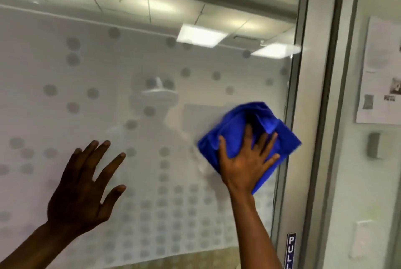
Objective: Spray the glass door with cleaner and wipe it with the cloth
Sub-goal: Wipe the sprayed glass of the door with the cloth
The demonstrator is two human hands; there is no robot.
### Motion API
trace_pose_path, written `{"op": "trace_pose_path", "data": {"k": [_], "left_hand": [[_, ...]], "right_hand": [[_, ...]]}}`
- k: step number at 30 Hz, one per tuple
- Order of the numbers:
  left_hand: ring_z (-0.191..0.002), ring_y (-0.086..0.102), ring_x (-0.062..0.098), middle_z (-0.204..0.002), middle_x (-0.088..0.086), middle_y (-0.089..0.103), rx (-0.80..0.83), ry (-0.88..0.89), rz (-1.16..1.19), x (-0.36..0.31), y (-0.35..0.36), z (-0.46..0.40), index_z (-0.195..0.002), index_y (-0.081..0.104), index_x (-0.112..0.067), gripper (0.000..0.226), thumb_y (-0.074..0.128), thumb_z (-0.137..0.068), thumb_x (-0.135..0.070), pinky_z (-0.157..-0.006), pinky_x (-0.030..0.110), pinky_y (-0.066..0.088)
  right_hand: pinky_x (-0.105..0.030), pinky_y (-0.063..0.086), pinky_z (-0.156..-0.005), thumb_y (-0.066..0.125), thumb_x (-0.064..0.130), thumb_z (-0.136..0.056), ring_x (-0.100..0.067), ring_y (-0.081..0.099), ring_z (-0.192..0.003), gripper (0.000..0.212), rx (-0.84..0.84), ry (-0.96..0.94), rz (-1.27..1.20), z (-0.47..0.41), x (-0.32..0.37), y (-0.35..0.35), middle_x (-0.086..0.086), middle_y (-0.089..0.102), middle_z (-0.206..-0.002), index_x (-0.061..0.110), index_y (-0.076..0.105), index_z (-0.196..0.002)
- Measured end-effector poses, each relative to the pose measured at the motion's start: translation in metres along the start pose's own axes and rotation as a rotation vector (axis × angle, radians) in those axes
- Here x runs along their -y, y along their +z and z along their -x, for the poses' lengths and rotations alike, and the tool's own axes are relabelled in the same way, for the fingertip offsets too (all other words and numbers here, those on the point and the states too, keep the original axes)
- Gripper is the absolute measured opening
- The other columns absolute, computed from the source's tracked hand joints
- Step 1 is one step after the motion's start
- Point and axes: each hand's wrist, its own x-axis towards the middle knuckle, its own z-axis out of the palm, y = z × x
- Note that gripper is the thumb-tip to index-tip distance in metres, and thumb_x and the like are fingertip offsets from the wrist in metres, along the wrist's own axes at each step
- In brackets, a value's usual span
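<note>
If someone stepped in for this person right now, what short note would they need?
Right hand: fingers spread flat, pressing the blue cloth onto the glass door near its right edge, above the PULL sign.
Left hand: open, empty, raised at the glass.
Cleaner bottle: not in view.
Done: wiping underway; spraying can't be confirmed.
Left: wipe the rest of the frosted, dotted pane.

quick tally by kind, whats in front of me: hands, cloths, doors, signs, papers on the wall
hands: 2 (left hand, right hand)
cloths: 1 (blue cloth)
glass doors: 1 (door)
signs: 1 (pull sign)
papers: 1 (paper)
total: 6
</note>
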Motion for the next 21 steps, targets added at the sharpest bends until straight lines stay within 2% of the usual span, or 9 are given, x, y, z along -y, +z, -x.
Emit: {"op": "trace_pose_path", "data": {"k": [1, 3, 6, 12, 16, 19, 21], "left_hand": [[-0.149, 0.032, 0.044, -0.156, 0.025, 0.04, -0.003, -0.001, 0.008, -0.001, -0.001, 0.0, -0.142, 0.054, -0.008, 0.065, 0.038, -0.097, -0.052, -0.125, 0.056, 0.02], [-0.15, 0.03, 0.042, -0.157, 0.023, 0.039, -0.014, -0.008, 0.021, -0.001, -0.001, 0.0, -0.144, 0.051, -0.01, 0.064, 0.04, -0.097, -0.052, -0.125, 0.055, 0.02], [-0.152, 0.028, 0.039, -0.158, 0.022, 0.038, -0.043, -0.031, 0.063, -0.002, -0.002, 0.001, -0.144, 0.05, -0.011, 0.062, 0.044, -0.096, -0.049, -0.126, 0.053, 0.018], [-0.152, 0.029, 0.037, -0.157, 0.019, 0.041, -0.1, -0.072, 0.156, -0.001, -0.003, 0.002, -0.144, 0.049, -0.013, 0.06, 0.043, -0.097, -0.05, -0.127, 0.051, 0.018], [-0.154, 0.027, 0.034, -0.159, 0.016, 0.039, -0.091, -0.085, 0.182, -0.002, -0.002, 0.0, -0.146, 0.048, -0.016, 0.059, 0.044, -0.097, -0.049, -0.128, 0.049, 0.017], [-0.155, 0.026, 0.032, -0.16, 0.014, 0.038, -0.091, -0.104, 0.23, -0.001, -0.006, -0.003, -0.146, 0.049, -0.017, 0.057, 0.045, -0.097, -0.047, -0.128, 0.049, 0.018], [-0.155, 0.026, 0.031, -0.16, 0.014, 0.037, -0.098, -0.112, 0.296, -0.001, -0.011, -0.002, -0.145, 0.051, -0.015, 0.056, 0.046, -0.098, -0.044, -0.127, 0.048, 0.02]], "right_hand": [[-0.074, 0.012, -0.118, 0.036, 0.08, -0.084, -0.037, 0.009, -0.157, 0.086, 0.005, 0.058, 0.016, 0.004, -0.012, 0.001, -0.016, 0.028, -0.165, 0.028, 0.041, -0.153], [-0.075, 0.015, -0.116, 0.036, 0.076, -0.085, -0.041, 0.012, -0.156, 0.086, 0.02, 0.14, 0.03, 0.022, -0.029, 0.003, -0.022, 0.029, -0.164, 0.021, 0.045, -0.15], [-0.077, 0.015, -0.115, 0.035, 0.074, -0.086, -0.044, 0.012, -0.155, 0.086, 0.06, 0.192, 0.05, 0.034, -0.038, 0.005, -0.028, 0.025, -0.163, 0.015, 0.046, -0.148], [-0.076, 0.009, -0.115, 0.025, 0.081, -0.079, -0.042, 0.008, -0.156, 0.096, -0.008, 0.184, -0.029, -0.073, 0.021, -0.011, -0.026, 0.023, -0.165, 0.022, 0.04, -0.154], [-0.073, -0.001, -0.118, 0.023, 0.083, -0.083, -0.039, -0.002, -0.157, 0.091, 0.04, -0.063, -0.069, -0.124, 0.103, -0.023, -0.016, 0.014, -0.169, 0.032, 0.027, -0.158], [-0.071, -0.003, -0.118, 0.035, 0.082, -0.086, -0.039, 0.0, -0.157, 0.083, 0.058, -0.367, -0.012, -0.097, 0.143, -0.02, -0.012, 0.021, -0.168, 0.036, 0.032, -0.155], [-0.07, -0.003, -0.119, 0.04, 0.082, -0.084, -0.04, 0.004, -0.157, 0.082, 0.08, -0.648, 0.039, -0.058, 0.147, -0.017, -0.011, 0.028, -0.166, 0.039, 0.036, -0.154]]}}
